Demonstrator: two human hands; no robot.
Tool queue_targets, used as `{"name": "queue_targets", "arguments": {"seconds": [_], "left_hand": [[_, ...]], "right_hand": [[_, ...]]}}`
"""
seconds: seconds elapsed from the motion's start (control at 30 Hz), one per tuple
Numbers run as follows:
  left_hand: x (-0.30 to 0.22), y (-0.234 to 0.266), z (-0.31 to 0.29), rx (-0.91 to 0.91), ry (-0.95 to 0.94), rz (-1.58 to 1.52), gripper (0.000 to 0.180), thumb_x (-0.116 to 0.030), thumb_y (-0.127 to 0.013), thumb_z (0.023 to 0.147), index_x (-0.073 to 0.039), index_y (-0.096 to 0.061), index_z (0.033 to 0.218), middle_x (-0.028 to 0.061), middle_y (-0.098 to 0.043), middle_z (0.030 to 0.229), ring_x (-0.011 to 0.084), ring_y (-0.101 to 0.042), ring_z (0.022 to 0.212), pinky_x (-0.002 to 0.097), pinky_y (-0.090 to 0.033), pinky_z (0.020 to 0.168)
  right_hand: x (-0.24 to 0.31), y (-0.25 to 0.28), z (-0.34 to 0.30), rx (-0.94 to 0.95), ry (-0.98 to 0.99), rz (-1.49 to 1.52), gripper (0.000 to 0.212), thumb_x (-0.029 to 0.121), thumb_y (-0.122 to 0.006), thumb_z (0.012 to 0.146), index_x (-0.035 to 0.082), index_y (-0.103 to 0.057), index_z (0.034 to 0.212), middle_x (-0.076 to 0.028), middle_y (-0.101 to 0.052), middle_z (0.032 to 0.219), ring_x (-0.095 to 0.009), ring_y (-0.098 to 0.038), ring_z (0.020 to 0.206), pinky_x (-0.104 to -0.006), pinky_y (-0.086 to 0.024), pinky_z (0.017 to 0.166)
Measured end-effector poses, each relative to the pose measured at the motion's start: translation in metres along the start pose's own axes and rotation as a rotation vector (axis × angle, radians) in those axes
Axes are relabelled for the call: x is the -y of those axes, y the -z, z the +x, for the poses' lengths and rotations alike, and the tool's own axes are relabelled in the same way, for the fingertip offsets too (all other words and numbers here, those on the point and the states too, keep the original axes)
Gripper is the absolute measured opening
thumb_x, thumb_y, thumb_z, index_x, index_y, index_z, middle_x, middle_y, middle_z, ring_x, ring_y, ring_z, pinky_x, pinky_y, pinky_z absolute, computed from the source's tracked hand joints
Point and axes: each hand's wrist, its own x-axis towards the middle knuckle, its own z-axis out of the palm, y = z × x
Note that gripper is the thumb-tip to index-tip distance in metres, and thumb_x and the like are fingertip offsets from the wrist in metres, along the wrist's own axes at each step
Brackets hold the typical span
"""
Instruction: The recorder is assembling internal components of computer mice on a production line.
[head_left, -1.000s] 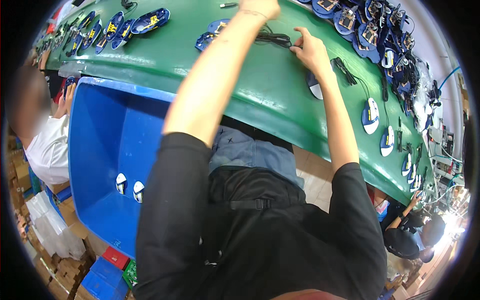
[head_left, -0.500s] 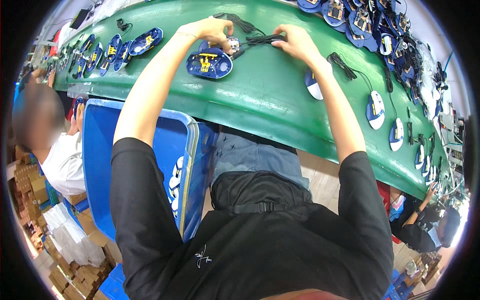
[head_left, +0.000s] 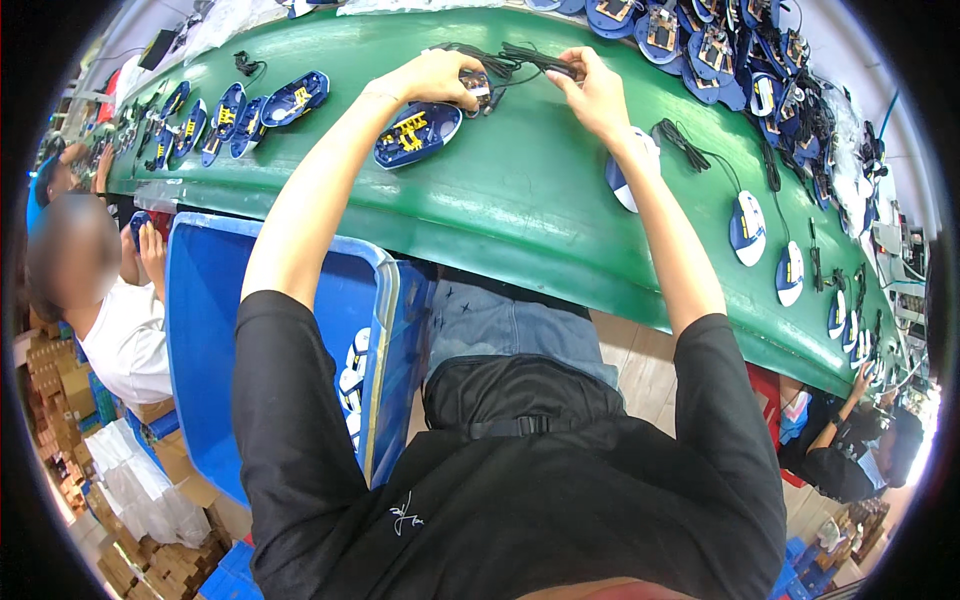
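My left hand (head_left: 440, 78) is closed on the edge of a small mouse base with a circuit board (head_left: 477, 84), partly hidden by the fingers. My right hand (head_left: 597, 92) pinches a bundled black cable (head_left: 530, 58), which stretches between the two hands. Just below my left hand lies an open blue mouse shell (head_left: 420, 134) with yellow parts inside. Beneath my right forearm sits a white and blue mouse (head_left: 622, 180), partly covered by the arm.
Several open blue shells (head_left: 297, 98) lie to the left on the green bench (head_left: 520, 190). Mice with cables (head_left: 747, 228) line the right side. A heap of mouse bases (head_left: 715, 50) stands at the back right. A blue bin (head_left: 205, 330) holds white shells. Co-workers sit on both sides.
My right hand has turned and shifted slightly with the cable bundle, which now slants differently. The open blue shell near my left hand has tilted. My left hand has moved slightly right and down.
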Motion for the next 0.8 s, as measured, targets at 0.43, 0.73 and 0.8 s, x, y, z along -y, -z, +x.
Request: {"name": "queue_targets", "arguments": {"seconds": [0.43, 0.73, 0.8], "left_hand": [[0.001, -0.003, 0.004, 0.038, 0.052, -0.078, 0.071, -0.044, -0.082, 0.069, -0.012, -0.058, 0.127, 0.018, -0.069, 0.106, 0.0313, -0.066, 0.099, 0.04, -0.05, 0.089], [0.003, -0.001, -0.004, 0.1, 0.141, -0.148, 0.054, -0.037, -0.082, 0.073, -0.018, -0.061, 0.119, 0.0096, -0.07, 0.1, 0.0206, -0.066, 0.089, 0.0355, -0.052, 0.077], [0.002, -0.002, -0.006, 0.052, 0.09, -0.136, 0.054, -0.036, -0.084, 0.072, -0.018, -0.062, 0.118, 0.0089, -0.07, 0.098, 0.0198, -0.065, 0.088, 0.0347, -0.052, 0.078]], "right_hand": [[-0.004, -0.012, -0.002, -0.288, 0.147, 0.022, 0.025, 0.011, -0.074, 0.083, 0.002, -0.061, 0.102, -0.014, -0.065, 0.09, -0.03, -0.065, 0.085, -0.0371, -0.051, 0.077], [-0.025, -0.005, 0.006, -0.443, -0.294, 0.239, 0.028, 0.016, -0.075, 0.084, 0.004, -0.061, 0.106, -0.007, -0.071, 0.086, -0.015, -0.069, 0.075, -0.0291, -0.053, 0.069], [-0.025, -0.007, 0.005, -0.404, -0.264, 0.251, 0.029, 0.016, -0.075, 0.084, 0.004, -0.061, 0.106, -0.007, -0.071, 0.085, -0.015, -0.069, 0.075, -0.0293, -0.053, 0.069]]}}
